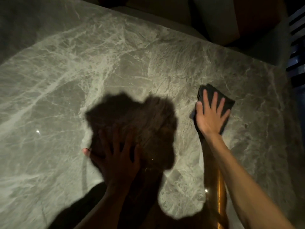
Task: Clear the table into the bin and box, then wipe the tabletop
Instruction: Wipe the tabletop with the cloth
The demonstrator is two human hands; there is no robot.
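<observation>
- The grey-green marble tabletop with pale veining point(115, 66) fills most of the view, lit brightly around a large dark shadow in the near middle.
- The right hand point(210, 116) lies flat with fingers spread wide, palm down on a dark grey folded cloth point(221, 96), which sits on the right part of the tabletop.
- The cloth shows beyond the fingertips on the far side and along both sides of the hand; the hand presses on it rather than curling round it.
- The left hand point(115, 159) is in the near middle, inside the shadow, fingers splayed and flat against the marble, holding nothing.
- Beyond the far edge of the tabletop stand dim brown and grey box-like shapes point(231, 19), too dark to tell apart.
</observation>
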